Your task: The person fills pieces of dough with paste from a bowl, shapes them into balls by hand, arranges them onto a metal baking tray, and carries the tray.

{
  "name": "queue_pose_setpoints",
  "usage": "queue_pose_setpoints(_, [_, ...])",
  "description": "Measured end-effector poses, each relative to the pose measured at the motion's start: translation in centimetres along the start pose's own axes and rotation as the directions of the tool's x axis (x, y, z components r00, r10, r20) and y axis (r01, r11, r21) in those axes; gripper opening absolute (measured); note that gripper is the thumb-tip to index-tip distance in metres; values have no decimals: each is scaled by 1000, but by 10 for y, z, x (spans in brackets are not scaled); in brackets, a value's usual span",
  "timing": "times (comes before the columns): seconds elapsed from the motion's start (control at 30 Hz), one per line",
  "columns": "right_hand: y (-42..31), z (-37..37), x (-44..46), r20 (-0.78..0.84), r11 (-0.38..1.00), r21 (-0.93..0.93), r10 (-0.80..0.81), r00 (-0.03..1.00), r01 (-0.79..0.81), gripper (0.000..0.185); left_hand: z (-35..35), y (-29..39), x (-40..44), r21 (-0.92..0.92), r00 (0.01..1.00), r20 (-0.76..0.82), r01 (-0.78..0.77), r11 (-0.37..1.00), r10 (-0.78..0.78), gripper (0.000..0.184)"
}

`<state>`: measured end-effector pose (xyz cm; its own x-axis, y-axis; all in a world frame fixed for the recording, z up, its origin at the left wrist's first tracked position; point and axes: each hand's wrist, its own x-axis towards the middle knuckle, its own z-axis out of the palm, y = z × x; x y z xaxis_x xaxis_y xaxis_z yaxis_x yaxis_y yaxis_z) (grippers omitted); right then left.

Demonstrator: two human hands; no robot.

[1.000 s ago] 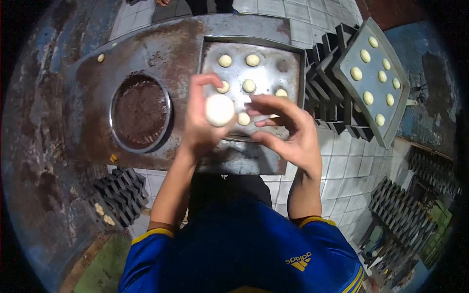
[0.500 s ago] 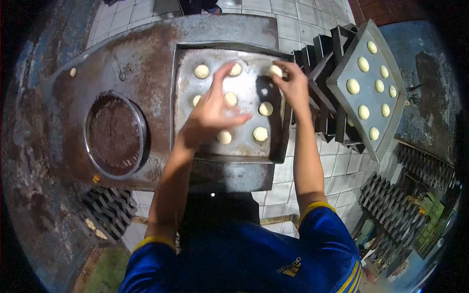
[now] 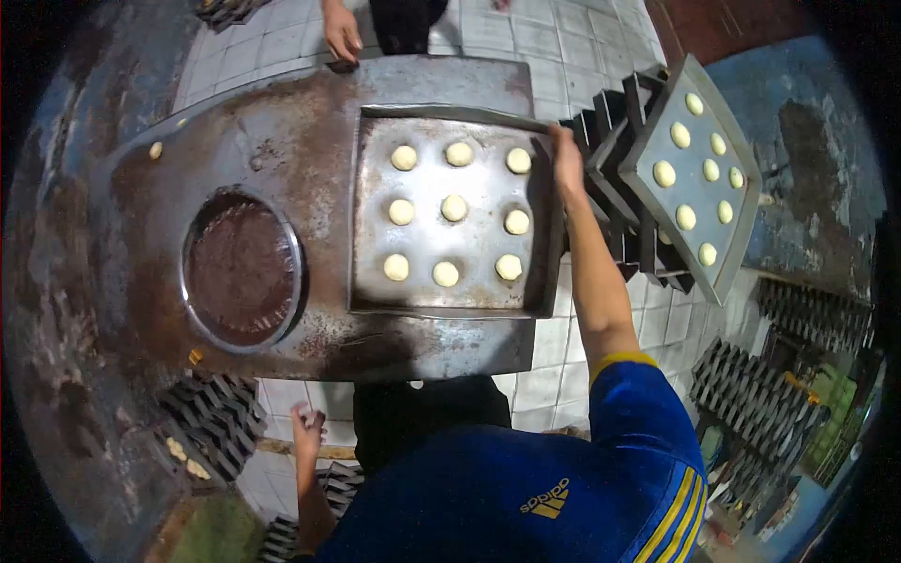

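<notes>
My right hand (image 3: pixel 567 161) is at the upper right edge of a square metal tray (image 3: pixel 450 308), its fingers closed on the rim. Several pale dough balls (image 3: pixel 454 207) lie spaced in rows inside this tray. Below the table's near edge, at my side, my left hand (image 3: pixel 308 430) hangs with loosely bent, parted fingers and nothing in it. Left of the tray stands a round metal pan (image 3: pixel 242 343) with a dark inside.
At the right, another tray (image 3: pixel 641 159) of dough balls rests tilted on a stack of crossed trays (image 3: pixel 601 178). One small dough piece (image 3: pixel 156 150) lies on the metal table (image 3: pixel 427 347) at the far left. Another person's hand (image 3: pixel 341 34) is beyond the far edge.
My right hand let go of a dough ball in the tray's upper right and moved to the rim. My left hand left the tray and dropped to my side. The other person's hand came into view.
</notes>
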<state>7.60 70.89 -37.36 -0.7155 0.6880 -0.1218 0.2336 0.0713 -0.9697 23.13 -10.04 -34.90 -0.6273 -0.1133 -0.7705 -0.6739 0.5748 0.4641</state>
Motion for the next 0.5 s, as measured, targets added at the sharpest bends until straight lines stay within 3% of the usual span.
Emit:
queue_pose_setpoints(0.07, [-40, -4, -39, -107, 985, 170, 58, 993, -39, 76, -22, -92, 6, -266, 970, 92, 240, 934, -223, 50])
queue_pose_setpoints(0.1, [-47, -6, -58, -25, 967, 251, 52, 998, -44, 72, -25, -152, 5, -320, 959, 84, 283, 904, -271, 37])
queue_pose_setpoints(0.13, [-53, -2, -86, 51, 959, 262, 96, 994, -106, 68, -35, -208, 15, -718, 839, 483, 543, 436, -250, 30])
queue_pose_setpoints(0.17, [-44, 9, -113, 116, 925, 340, 140, 983, -172, 64, -16, -244, 8, -662, 753, 535, 656, 362, -384, 31])
queue_pose_setpoints(0.2, [-64, 37, -158, 80, 903, 330, 265, 961, -276, 59, -11, -279, -18, -626, 941, 314, 104, 773, 128, 30])
queue_pose_setpoints(0.23, [-63, 57, -195, 187, 850, 376, 320, 929, -369, 52, 3, -305, -33, -650, 950, 301, 140, 747, 84, 27])
queue_pose_setpoints(0.27, [-46, 72, -229, 411, 676, 534, 318, 854, -508, 42, 21, -323, -51, -675, 957, 287, 173, 717, 40, 24])
queue_pose_setpoints(0.3, [-52, 100, -270, 615, 686, 414, 274, 739, -599, 38, 41, -334, -70, -701, 962, 273, 202, 684, -4, 24])
queue_pose_setpoints(0.33, [-61, 135, -314, 772, 706, 294, 223, 596, -644, 35, 22, -300, -108, -573, 960, 228, 268, 774, -164, 30])
queue_pose_setpoints(0.37, [-67, 175, -359, 809, 778, 70, 322, 492, -624, 35, 21, -296, -128, -516, 937, 264, 339, 787, -230, 33])
queue_pose_setpoints(0.4, [-76, 212, -407, 806, 820, -142, 421, 415, -555, 34, 24, -317, -152, -655, 965, 226, 250, 713, -132, 35])
queue_pose_setpoints(0.47, [-106, 288, -503, 914, 904, -347, 385, 124, -251, 34, 15, -328, -189, -624, 947, 181, 319, 714, -265, 35])
queue_pose_setpoints(0.5, [-104, 321, -539, 932, 921, -362, 363, -18, -144, 35, 14, -354, -202, -678, 950, 160, 304, 669, -269, 35])
